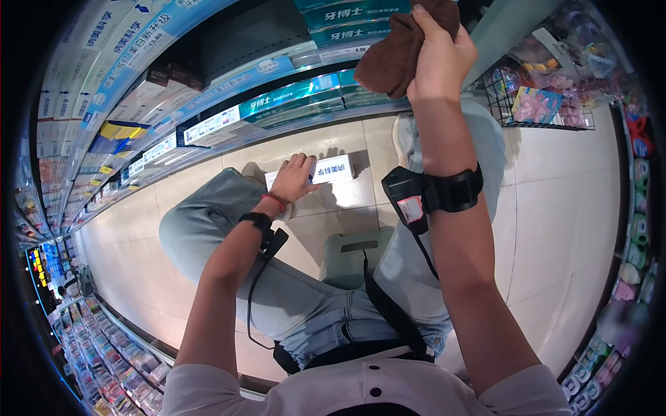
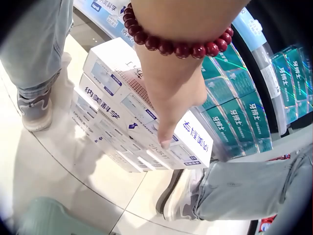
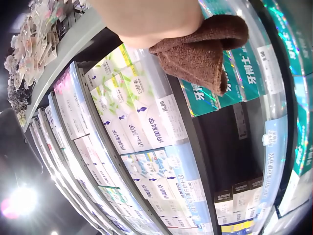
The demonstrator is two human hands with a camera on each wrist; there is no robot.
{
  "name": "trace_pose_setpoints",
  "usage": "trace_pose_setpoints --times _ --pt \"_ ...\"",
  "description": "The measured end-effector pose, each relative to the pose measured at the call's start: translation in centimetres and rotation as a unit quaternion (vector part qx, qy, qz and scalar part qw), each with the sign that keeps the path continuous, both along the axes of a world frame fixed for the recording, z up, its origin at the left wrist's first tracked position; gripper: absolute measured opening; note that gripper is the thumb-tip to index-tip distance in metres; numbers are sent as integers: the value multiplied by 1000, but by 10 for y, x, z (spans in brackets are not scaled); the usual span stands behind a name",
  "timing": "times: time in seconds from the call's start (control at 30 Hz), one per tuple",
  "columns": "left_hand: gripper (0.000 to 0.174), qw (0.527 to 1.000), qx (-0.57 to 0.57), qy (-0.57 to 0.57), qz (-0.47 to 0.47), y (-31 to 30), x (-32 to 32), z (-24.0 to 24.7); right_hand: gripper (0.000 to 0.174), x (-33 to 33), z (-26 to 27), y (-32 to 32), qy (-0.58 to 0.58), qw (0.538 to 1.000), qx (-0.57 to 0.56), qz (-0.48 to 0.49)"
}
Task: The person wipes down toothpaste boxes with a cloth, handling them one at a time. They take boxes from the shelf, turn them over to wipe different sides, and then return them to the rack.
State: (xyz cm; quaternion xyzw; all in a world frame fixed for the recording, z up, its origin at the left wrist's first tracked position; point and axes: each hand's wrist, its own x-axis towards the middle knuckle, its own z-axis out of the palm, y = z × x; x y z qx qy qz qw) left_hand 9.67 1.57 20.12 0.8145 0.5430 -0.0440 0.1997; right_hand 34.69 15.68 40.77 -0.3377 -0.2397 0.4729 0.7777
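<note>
My left hand (image 1: 295, 179) rests across a stack of white toothpaste boxes (image 1: 333, 170) on the floor between my feet. In the left wrist view, the thumb lies straight against these boxes (image 2: 112, 105), which are printed in blue; the other fingers are hidden behind the hand there. Up at the shelf, my right hand (image 1: 444, 59) grips a brown cloth (image 1: 392, 59), bunched under the fingers with a loose part hanging out. In the right wrist view, the cloth (image 3: 195, 58) overlaps green toothpaste boxes (image 3: 244, 73) on the shelf.
Shelves of white toothpaste boxes (image 3: 132, 112) run along the front and left. A dark shelf section (image 3: 234, 152) lies below the cloth in the right wrist view. A wire basket (image 1: 548, 104) of packets stands at right. A pale green stool (image 1: 347, 260) is between my legs.
</note>
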Motion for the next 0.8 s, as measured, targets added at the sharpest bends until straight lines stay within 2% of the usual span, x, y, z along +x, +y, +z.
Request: trace_pose_setpoints --times 0.17,0.27,0.37,0.43,0.5,0.6,0.73,0.8 --pt "71 1000 -1 4 13 -1 2 1 14 -3 0 -1 2 1000 -11 5" --pt "73 1000 3 18 16 -1 2 2 23 -2 -11 5 -32 1000 0 1" --pt "76 999 32 23 14 -1 3 8 23 -4 -2 0 5 999 -10 32" --pt "77 999 44 21 14 -1 2 10 19 -3 -6 4 -4 999 -36 13" --pt "78 999 44 24 15 -2 1 11 21 -2 -3 3 8 997 -81 12" --pt "79 999 30 11 22 -1 2 15 26 0 -2 -1 13 997 -72 39" --pt "79 997 74 -24 19 -6 -4 7 29 7 2 -4 -40 993 -89 66" --pt "71 994 94 -48 29 -4 -4 13 29 11 -1 -1 -41 992 -90 79"
